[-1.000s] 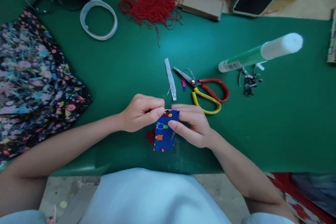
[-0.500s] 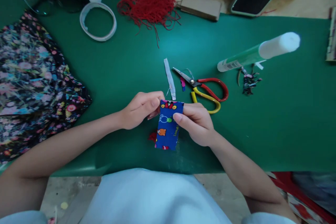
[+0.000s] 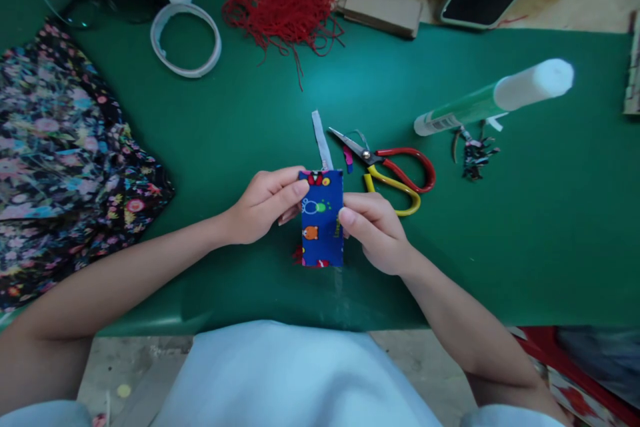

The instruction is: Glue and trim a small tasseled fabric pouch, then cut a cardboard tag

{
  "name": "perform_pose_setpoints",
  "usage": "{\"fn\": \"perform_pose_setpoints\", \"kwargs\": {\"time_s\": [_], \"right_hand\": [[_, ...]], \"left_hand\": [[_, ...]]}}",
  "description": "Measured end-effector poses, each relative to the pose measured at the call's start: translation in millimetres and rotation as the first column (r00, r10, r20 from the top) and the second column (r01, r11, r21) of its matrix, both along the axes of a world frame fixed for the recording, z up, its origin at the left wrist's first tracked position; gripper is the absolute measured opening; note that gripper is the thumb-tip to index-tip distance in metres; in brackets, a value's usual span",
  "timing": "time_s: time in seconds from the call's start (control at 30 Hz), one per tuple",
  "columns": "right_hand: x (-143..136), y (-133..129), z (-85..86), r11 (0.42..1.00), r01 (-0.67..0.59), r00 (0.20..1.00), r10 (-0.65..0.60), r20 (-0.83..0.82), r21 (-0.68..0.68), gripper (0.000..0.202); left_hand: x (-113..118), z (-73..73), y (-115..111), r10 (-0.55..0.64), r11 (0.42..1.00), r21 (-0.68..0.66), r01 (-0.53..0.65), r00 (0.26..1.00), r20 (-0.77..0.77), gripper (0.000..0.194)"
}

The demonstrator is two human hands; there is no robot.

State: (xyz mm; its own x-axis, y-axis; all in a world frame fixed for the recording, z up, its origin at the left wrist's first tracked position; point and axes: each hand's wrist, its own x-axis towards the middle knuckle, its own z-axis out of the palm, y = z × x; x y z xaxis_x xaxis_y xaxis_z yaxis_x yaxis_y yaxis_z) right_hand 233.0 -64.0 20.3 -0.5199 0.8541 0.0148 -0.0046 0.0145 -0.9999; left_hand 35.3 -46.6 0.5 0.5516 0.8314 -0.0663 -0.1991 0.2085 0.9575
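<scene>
From my remote seat I watch a head view of two bare hands working over a green table cover (image 3: 225, 127). In the centre of the frame, a little below the middle, I have the blue printed piece (image 3: 323, 233), a rectangle with its long sides running up and down and its patterned face towards me. The left hand (image 3: 265, 207) grips it at the upper left corner, thumb laid on the front and the other fingers curled in behind. The right hand (image 3: 377, 233) has its thumb at the right edge, about halfway down, with the fingers bent close to that edge; I cannot tell how far they reach behind it. Both grips look narrow to me.

A bit of red thread (image 3: 299, 255) shows past the lower left edge of the piece. Just above, I see a pale strip (image 3: 319, 133), its lower end hidden by the piece. Right of the strip I make out a small pink-and-blue scrap (image 3: 348, 159), then scissors (image 3: 367, 156) with one red and one yellow handle. A white-capped green tube (image 3: 493, 99) is at the right, dark scraps (image 3: 477, 159) near it. At upper centre I see a red thread heap (image 3: 283, 10), at upper left a tape roll (image 3: 214, 57), and at far left a floral cloth (image 3: 70, 173).
</scene>
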Motion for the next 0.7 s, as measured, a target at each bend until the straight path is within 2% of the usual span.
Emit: {"fn": "perform_pose_setpoints", "kwargs": {"time_s": [0.13, 0.27, 0.4, 0.47, 0.6, 0.7], "right_hand": [[0.0, 0.1, 1.4, 1.0, 0.009, 0.998, -0.009, 0.056, 0.005, 0.046], [0.0, -0.2, 3.3, 0.998, 0.03, 0.994, -0.035, 0.105, 0.057, 0.044], [0.6, -0.3, 3.7, 0.995, 0.024, 0.993, -0.034, 0.11, 0.094, 0.043], [1.0, -0.6, 3.7, 0.995, 0.029, 0.992, -0.041, 0.118, 0.099, 0.042], [1.2, -0.8, 3.7, 0.992, 0.048, 0.989, -0.064, 0.135, 0.12, 0.04], [0.8, -0.2, 3.7, 0.988, 0.057, 0.989, -0.076, 0.129, 0.146, 0.04]], "left_hand": [[3.4, -4.9, 0.0, 0.12, 0.981, -0.162, -0.104, 0.989, 0.088, 0.039], [1.8, -8.0, -0.9, 0.133, 0.982, -0.139, -0.124, 0.989, 0.06, 0.042], [0.2, -7.8, -2.6, 0.091, 0.995, -0.041, -0.091, 0.996, 0.009, 0.049], [0.1, -5.8, -2.3, 0.053, 0.997, 0.059, -0.052, 0.998, -0.018, 0.049], [-0.8, -1.4, -0.3, 0.0, 0.949, 0.314, 0.03, 0.995, -0.095, 0.051], [-2.7, -0.6, 0.9, -0.017, 0.928, 0.366, 0.061, 0.992, -0.122, 0.049]]}}
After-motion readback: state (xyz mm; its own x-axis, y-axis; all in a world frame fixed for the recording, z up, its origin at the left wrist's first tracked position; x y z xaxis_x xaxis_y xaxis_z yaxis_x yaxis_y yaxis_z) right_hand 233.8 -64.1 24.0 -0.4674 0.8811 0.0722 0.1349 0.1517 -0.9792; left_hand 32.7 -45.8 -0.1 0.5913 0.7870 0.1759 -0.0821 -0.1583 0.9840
